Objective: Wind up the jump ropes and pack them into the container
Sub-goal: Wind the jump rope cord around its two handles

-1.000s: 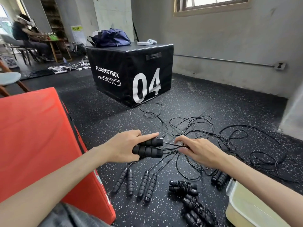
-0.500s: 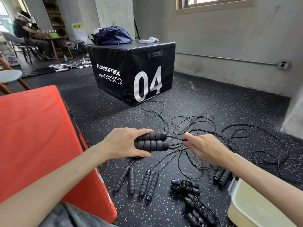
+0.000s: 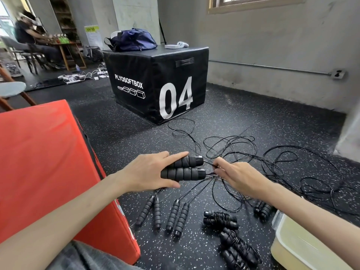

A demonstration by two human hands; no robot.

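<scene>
While the left hand (image 3: 150, 172) grips a pair of foam handles (image 3: 184, 170) side by side above the floor (image 3: 243, 121), probably to make one core for winding, the right hand (image 3: 239, 176) pinches the thin black cord (image 3: 211, 173) just where it leaves them. The cord trails away into a loose tangle (image 3: 272, 158) on the floor. Nearer the person lie unwound handle pairs (image 3: 167, 215), then two wound ropes (image 3: 221, 220), and the pale container (image 3: 303, 248) sits at the lower right.

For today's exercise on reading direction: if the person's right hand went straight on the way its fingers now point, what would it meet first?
Probably the paired handles gripped by the left hand; the right hand points at their cord ends, nearly touching.
</scene>
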